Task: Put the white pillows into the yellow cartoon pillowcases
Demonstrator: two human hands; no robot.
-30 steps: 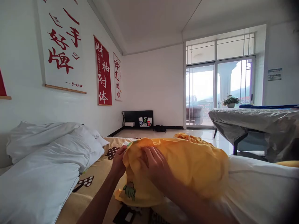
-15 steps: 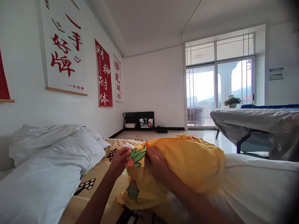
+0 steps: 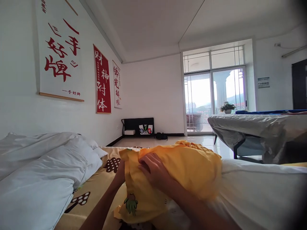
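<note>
A yellow cloth cover [image 3: 189, 169] with printed green leaf tufts lies bunched over white bedding in front of me. My right hand [image 3: 153, 167] rests on top of it, with bent fingers gripping a fold of the cloth. At the cover's raised left edge is my left hand [image 3: 121, 172]. Its fingers are hidden behind the cloth, so their grip does not show. Between the two hands a flap of the cover stands up, and a leaf print shows low on its near side.
A tan patterned sheet [image 3: 82, 209] lies beneath. White bedding is heaped at the left [image 3: 45, 172] and spread at the right [image 3: 259, 185]. Farther off are a plastic-covered table [image 3: 263, 124], a chair [image 3: 249, 147] and a low black stand [image 3: 137, 123] by the wall.
The leaf-printed corner that both hands pinched has turned away from view. My left hand has slipped behind the cloth edge, and my right hand now lies over the fold. The view has turned slightly right.
</note>
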